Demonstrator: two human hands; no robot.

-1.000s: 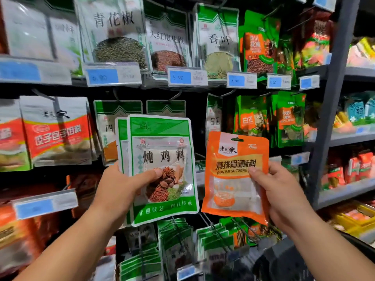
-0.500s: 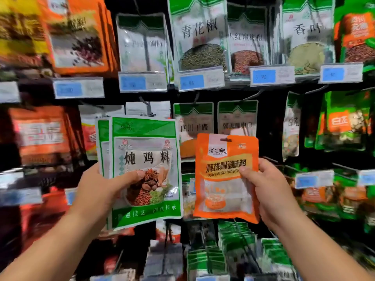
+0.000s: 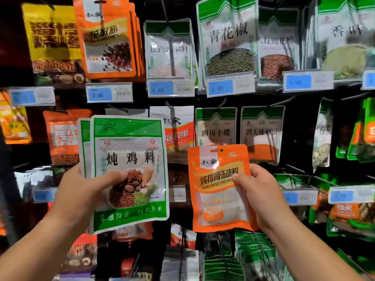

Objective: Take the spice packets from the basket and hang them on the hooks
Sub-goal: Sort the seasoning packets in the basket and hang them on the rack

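My left hand grips a small stack of green-and-white spice packets, thumb across the front one, held upright before the display. My right hand pinches an orange spice packet by its right edge, its hang hole at the top. Both packets hover in front of the middle row of hooks. The basket is not in view.
The wall rack is full of hanging packets: orange ones upper left, green-topped ones upper right, more green packs on the lower hooks. Blue price tags stick out under each row. Bare wire hooks jut out at right.
The view has swung left along the rack, bringing the orange packets at upper left into sight. Both hands keep their packets at about the same height.
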